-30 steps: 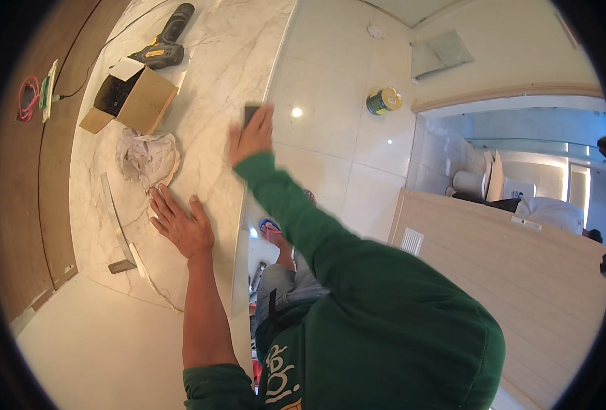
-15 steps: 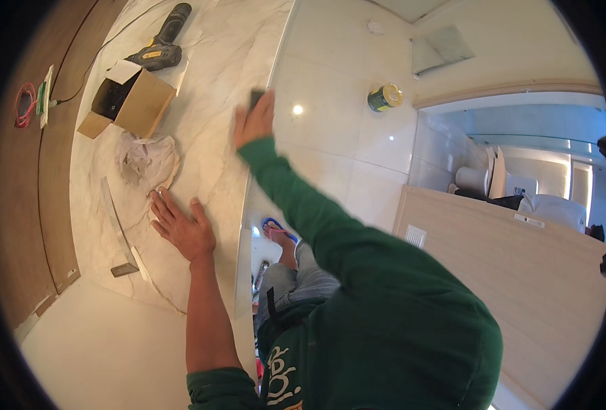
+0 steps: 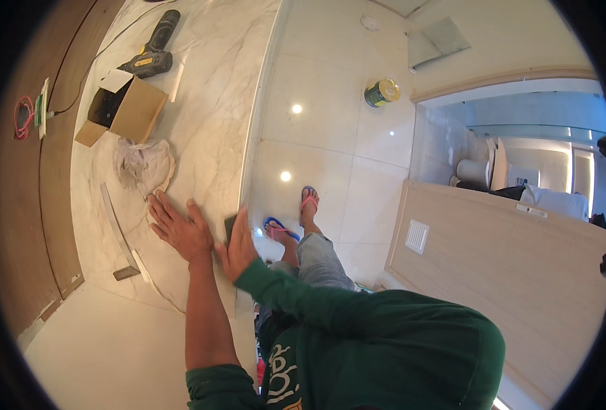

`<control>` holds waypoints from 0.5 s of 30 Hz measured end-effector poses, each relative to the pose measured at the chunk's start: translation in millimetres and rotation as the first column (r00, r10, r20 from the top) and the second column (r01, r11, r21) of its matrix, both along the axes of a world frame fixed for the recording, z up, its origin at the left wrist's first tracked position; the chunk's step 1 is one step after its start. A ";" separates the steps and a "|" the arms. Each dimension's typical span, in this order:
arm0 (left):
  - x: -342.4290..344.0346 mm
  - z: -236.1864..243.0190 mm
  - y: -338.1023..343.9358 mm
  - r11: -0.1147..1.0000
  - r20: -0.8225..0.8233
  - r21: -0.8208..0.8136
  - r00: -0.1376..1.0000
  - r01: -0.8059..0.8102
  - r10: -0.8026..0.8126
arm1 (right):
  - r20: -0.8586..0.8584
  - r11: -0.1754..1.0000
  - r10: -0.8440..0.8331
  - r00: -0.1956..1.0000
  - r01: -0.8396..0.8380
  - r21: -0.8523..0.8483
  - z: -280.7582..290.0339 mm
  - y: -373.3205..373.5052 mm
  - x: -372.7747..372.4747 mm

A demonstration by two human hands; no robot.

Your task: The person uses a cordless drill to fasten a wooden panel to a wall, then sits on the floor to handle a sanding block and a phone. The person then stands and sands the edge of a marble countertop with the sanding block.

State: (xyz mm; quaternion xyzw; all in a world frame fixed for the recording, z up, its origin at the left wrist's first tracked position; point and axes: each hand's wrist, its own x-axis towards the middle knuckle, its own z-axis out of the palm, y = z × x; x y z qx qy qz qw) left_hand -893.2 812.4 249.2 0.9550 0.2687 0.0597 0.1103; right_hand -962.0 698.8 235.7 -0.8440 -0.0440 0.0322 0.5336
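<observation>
My left hand lies flat with its fingers spread on the white veined marble-look countertop. It holds nothing, and its fingertips reach close to a crumpled whitish plastic bag. At the counter's right edge, my right hand presses a small dark flat block against that edge. The palm and fingers hide most of the block. Left of my left hand is a metal square with a dark short arm, beside a thin pale strip.
Farther along the counter stand an open cardboard box and a black-and-yellow cordless drill. A cable runs by the wooden wall panel. On the tiled floor sits a yellow-and-green can. A light wooden door is at the right.
My right hand has slid with the dark block along the counter edge toward me, from the far part to beside my left hand. The left hand stays nearly in place.
</observation>
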 end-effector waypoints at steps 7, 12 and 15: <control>-0.3 0.3 0.2 1.000 -0.014 -0.030 1.000 -0.009 0.009 | 0.057 0.980 -0.195 0.979 0.197 -0.034 -27.2 -4.8 131.3; -1.9 -0.2 0.9 0.999 0.022 -0.031 1.000 0.013 -0.012 | 0.158 0.938 -0.327 0.932 0.298 0.179 -60.5 -40.3 337.6; -2.3 -1.0 0.0 1.000 0.031 -0.018 0.999 0.018 -0.017 | 0.157 0.943 -0.306 0.939 0.276 0.186 -69.5 -44.4 351.6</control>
